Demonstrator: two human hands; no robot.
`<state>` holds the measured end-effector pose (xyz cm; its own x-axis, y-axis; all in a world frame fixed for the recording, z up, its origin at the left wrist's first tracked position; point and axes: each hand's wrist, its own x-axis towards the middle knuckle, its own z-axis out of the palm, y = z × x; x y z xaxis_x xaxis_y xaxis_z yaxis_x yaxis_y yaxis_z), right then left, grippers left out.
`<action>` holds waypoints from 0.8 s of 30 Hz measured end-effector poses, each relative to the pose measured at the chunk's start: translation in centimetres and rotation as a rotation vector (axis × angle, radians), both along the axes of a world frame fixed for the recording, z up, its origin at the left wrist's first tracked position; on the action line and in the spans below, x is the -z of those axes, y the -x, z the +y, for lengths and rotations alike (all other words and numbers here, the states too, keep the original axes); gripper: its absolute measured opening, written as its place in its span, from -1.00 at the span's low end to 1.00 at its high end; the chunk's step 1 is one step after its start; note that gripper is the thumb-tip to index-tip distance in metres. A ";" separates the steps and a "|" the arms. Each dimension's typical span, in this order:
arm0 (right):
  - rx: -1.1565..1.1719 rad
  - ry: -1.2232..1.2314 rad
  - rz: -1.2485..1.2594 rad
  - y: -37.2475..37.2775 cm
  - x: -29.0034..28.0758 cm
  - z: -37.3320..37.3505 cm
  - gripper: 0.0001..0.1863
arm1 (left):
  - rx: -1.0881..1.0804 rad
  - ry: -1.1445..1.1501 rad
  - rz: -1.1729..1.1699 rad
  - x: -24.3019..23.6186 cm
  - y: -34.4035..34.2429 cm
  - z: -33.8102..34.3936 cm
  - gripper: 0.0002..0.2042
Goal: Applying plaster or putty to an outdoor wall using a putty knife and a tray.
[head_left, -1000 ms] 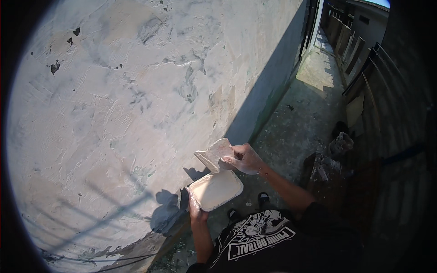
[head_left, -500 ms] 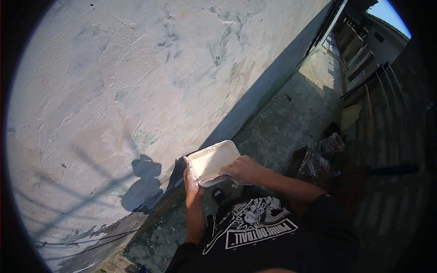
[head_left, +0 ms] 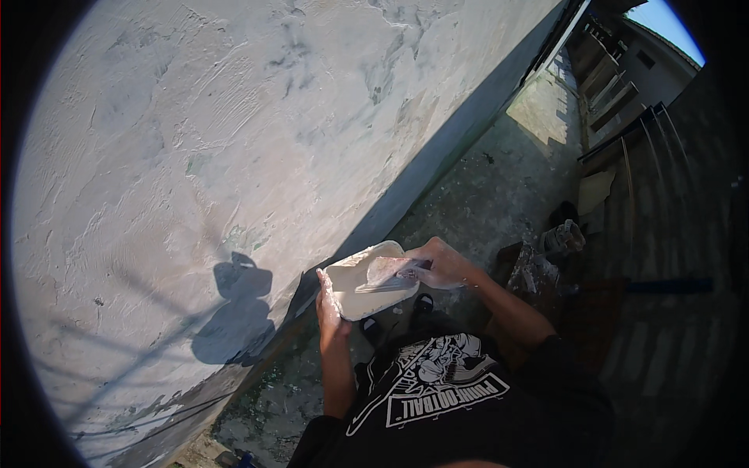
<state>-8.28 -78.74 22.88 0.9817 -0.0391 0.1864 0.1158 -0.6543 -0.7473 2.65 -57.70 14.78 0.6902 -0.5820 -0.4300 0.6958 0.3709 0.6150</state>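
A white rectangular tray [head_left: 360,306] with pale wet filler in it is held out before my body at waist height. My left hand [head_left: 329,310], smeared with white, grips its left end, the fingers partly hidden by the tray. From the right, my right hand [head_left: 441,264] is closed round the dark handle of a putty knife [head_left: 388,271]. The wide blade, coated with pale filler, lies over the tray's inside; whether it touches the bottom I cannot tell.
A rough, patchily skimmed wall [head_left: 234,132] rises on the left, bearing my shadow. A concrete walkway [head_left: 499,183] runs along its foot. To the right stand a white-smeared bucket [head_left: 563,237] and crumpled clear plastic [head_left: 534,269], with thin rods [head_left: 630,175] beyond.
My right hand has moved up and right, bringing the putty knife's blade into sight over the tray. The smooth filler in the tray is disturbed. My left hand stays almost still.
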 end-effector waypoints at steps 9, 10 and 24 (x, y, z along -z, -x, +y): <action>0.664 -0.309 -0.048 2.2 -0.6 0.1 -0.82 | -0.132 0.030 -0.040 -0.1 -0.4 0.3 -0.39; 0.697 -0.189 0.026 2.5 -0.3 0.6 -0.84 | -0.180 0.027 -0.030 -0.2 -0.4 0.1 -0.39; 0.599 0.202 0.075 2.3 -0.7 4.2 -0.85 | -0.214 -0.020 -0.071 -0.5 -0.7 -3.2 -0.43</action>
